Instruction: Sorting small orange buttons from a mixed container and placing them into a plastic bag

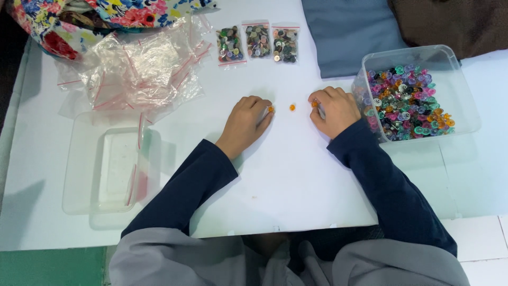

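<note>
Both arms wear long, dark navy sleeves ending at the wrists. The left hand (pixel 245 121) and right hand (pixel 333 109) are bare, ringless. Grey cloth drapes at six o'clock.

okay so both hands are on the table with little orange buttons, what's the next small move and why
Probably the left hand should slide its orange button toward the loose orange button lying between the hands. The right hand pinches a third orange button close by, so the three sit nearly in a row on the white table and could be gathered together.
</note>
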